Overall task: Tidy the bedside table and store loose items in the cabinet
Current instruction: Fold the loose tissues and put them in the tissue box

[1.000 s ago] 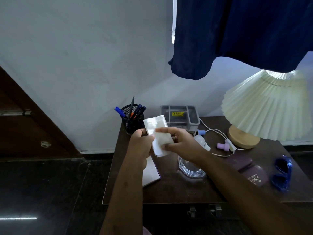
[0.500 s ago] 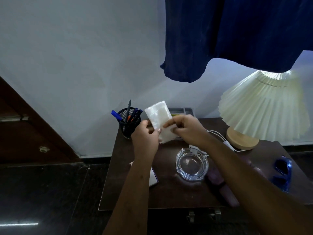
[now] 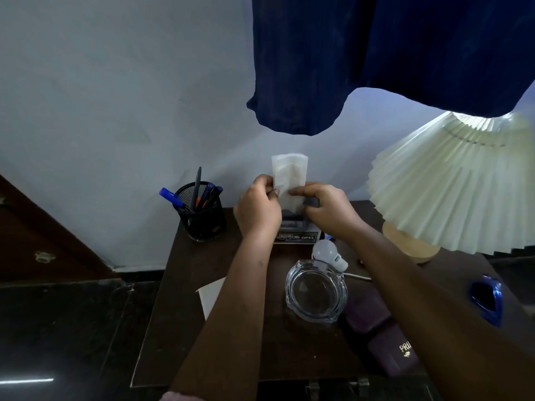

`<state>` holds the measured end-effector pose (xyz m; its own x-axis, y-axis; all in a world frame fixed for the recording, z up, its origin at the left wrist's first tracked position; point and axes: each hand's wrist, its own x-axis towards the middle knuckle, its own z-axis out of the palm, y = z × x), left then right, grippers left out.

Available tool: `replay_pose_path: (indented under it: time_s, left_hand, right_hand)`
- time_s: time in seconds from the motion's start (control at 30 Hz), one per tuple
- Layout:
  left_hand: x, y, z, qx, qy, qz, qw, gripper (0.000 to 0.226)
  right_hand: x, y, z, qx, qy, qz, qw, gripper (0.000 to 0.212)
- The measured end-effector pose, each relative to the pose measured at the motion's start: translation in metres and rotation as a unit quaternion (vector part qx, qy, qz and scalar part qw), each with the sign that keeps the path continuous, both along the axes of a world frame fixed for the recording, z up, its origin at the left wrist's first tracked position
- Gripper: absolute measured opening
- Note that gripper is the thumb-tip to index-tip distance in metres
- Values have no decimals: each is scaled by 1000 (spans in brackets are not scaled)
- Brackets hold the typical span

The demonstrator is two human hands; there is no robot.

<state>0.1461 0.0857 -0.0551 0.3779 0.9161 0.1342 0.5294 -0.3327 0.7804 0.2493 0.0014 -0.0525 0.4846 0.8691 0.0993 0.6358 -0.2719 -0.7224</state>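
A white tissue point(image 3: 289, 175), folded into a narrow upright strip, is held above the back of the dark wooden bedside table point(image 3: 185, 285). My left hand point(image 3: 257, 206) pinches its left edge and my right hand point(image 3: 327, 209) pinches its right edge. Beneath the hands a grey plastic box point(image 3: 292, 224) with a car sticker is mostly hidden. A clear glass ashtray point(image 3: 317, 290) sits mid-table, with a white bulb point(image 3: 328, 251) touching its far rim. A white paper sheet point(image 3: 211, 296) lies partly under my left forearm.
A black mesh pen holder point(image 3: 202, 212) stands at the back left corner. A pleated lamp point(image 3: 451, 183) fills the right. Blue sunglasses point(image 3: 487, 299) and two purple cases point(image 3: 388, 348) lie front right. A dark blue curtain point(image 3: 376, 53) hangs above. Cabinet latches point(image 3: 335, 386) show below the front edge.
Both hands raised the tissue and turned it from tilted to upright. The view shifted down and closer, revealing the bulb and the box's sticker.
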Motion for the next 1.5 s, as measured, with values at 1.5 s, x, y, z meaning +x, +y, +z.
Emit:
replay_pose_path:
  time_s: [1.5]
  left_hand:
    - [-10,9,-8,53,103,5,993,29]
  right_hand:
    - [-10,-6,-16,-158,-304,26,939,37]
